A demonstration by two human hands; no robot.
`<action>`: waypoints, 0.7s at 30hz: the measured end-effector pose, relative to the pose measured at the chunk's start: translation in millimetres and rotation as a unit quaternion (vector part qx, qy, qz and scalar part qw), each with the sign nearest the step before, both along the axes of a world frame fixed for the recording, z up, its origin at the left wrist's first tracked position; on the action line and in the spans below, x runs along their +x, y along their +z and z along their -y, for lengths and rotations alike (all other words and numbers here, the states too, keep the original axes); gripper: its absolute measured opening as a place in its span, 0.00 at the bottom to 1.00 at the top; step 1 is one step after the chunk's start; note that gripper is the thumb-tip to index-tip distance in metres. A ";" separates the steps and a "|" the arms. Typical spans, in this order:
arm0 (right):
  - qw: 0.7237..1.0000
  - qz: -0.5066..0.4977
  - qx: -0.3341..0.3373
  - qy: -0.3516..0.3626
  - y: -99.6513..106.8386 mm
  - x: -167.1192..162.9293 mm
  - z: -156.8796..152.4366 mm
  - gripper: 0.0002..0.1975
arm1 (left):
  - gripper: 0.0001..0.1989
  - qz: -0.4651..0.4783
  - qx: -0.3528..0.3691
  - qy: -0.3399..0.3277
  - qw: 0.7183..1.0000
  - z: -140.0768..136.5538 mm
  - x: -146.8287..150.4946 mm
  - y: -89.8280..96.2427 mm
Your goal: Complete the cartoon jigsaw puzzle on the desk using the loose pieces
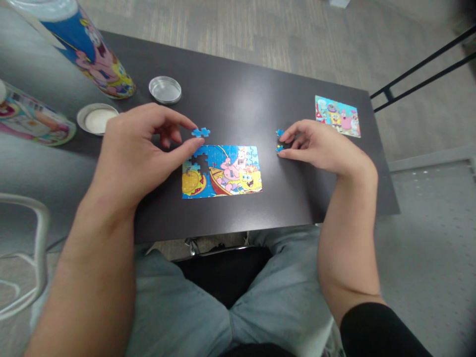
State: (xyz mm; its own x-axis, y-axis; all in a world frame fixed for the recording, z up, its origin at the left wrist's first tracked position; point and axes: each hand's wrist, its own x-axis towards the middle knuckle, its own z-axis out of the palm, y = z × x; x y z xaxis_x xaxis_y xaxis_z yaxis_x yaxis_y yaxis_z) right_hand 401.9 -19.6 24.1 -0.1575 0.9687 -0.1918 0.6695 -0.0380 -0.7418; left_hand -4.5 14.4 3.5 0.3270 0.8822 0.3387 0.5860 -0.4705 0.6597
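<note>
A nearly whole cartoon jigsaw puzzle (234, 171) lies on the dark table, with a gap in its upper left part. Just above that gap, my left hand (148, 144) has thumb and index finger curled around blue puzzle pieces (201, 132), which look joined. My right hand (316, 146) rests right of the jigsaw, index finger and thumb apart. Its index fingertip touches a blue puzzle piece (279, 132), and its thumb tip is at a blue and yellow puzzle piece (279, 148). Both seem to lie on the table.
A finished-looking cartoon picture (338, 115) lies at the table's (238, 99) right end. At the left are a tall cartoon tube (100, 54), another tube (33, 116), a metal lid (165, 89) and a round lid (97, 119). A white cable (40, 238) hangs lower left.
</note>
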 end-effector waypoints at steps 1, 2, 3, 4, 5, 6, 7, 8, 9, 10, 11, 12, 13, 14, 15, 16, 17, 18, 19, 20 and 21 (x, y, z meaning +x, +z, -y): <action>1.000 0.007 0.004 -0.001 -0.2 0.1 -0.2 0.21 | 0.13 -0.001 -0.001 -0.001 1.000 0.5 0.3 0.3; 1.000 0.011 0.004 0.001 -0.1 0.0 -0.2 0.20 | 0.13 0.001 -0.002 -0.001 1.000 0.9 0.8 0.7; 1.000 0.012 0.004 0.004 0.2 -0.5 -0.2 0.19 | 0.13 0.002 -0.005 0.000 1.000 1.3 1.4 1.1; 1.000 0.011 0.005 0.006 0.7 -1.3 0.0 0.19 | 0.14 0.004 -0.006 0.003 1.000 1.5 1.9 1.3; 1.000 0.010 0.007 0.006 1.2 -2.4 0.3 0.20 | 0.14 0.004 -0.007 0.006 1.000 1.4 2.4 1.3; 1.000 0.008 0.005 0.007 1.6 -3.6 0.6 0.20 | 0.14 0.004 -0.007 0.008 1.000 1.2 2.8 1.1; 1.000 0.005 0.004 0.009 2.0 -4.8 1.0 0.20 | 0.14 0.004 -0.007 0.009 1.000 0.9 3.0 0.6; 1.000 0.002 0.002 0.010 2.2 -6.1 1.3 0.20 | 0.14 0.004 -0.006 0.008 1.000 0.5 3.1 -0.1; 1.000 -0.002 -0.002 0.012 2.2 -7.2 1.6 0.19 | 0.15 0.002 -0.006 0.004 1.000 0.1 3.2 -0.7; 1.000 -0.007 -0.006 0.014 2.1 -8.3 1.9 0.19 | 0.15 0.003 -0.006 0.000 1.000 -0.2 3.2 -1.1; 1.000 -0.013 -0.011 0.018 2.0 -9.3 2.1 0.18 | 0.15 0.004 -0.007 -0.003 1.000 -0.4 3.3 -1.4; 0.999 -0.018 -0.016 0.022 1.9 -10.2 2.3 0.17 | 0.16 0.004 -0.008 -0.004 1.000 -0.3 3.4 -1.3; 0.999 -0.023 -0.020 0.027 1.8 -11.1 2.4 0.17 | 0.16 0.003 -0.010 -0.005 1.000 -0.1 3.4 -0.9; 0.999 -0.026 -0.023 0.033 1.9 -12.1 2.6 0.17 | 0.16 0.000 -0.012 -0.006 1.000 0.3 3.5 -0.4; 0.999 -0.029 -0.024 0.038 2.2 -13.1 2.8 0.17 | 0.17 -0.003 -0.015 -0.005 1.000 0.8 3.4 0.3; 0.998 -0.030 -0.022 0.043 2.7 -14.3 3.0 0.17 | 0.17 -0.005 -0.016 -0.005 1.000 1.3 3.4 1.0; 0.998 -0.031 -0.020 0.046 3.5 -15.6 3.2 0.17 | 0.17 -0.008 -0.018 -0.005 1.000 1.8 3.4 1.5; 0.998 -0.033 -0.017 0.050 4.3 -17.1 3.3 0.16 | 0.16 -0.008 -0.017 -0.005 1.000 2.2 3.4 1.8; 0.998 -0.036 -0.017 0.056 5.1 -18.7 3.3 0.15 | 0.16 -0.008 -0.016 -0.006 1.000 2.6 3.6 1.7; 0.997 -0.041 -0.019 0.064 5.8 -20.5 3.0 0.14 | 0.15 -0.008 -0.016 -0.008 1.000 2.8 3.9 1.3; 0.996 -0.048 -0.022 0.071 6.2 -22.5 2.5 0.12 | 0.14 -0.003 -0.010 -0.007 1.000 2.8 4.4 0.6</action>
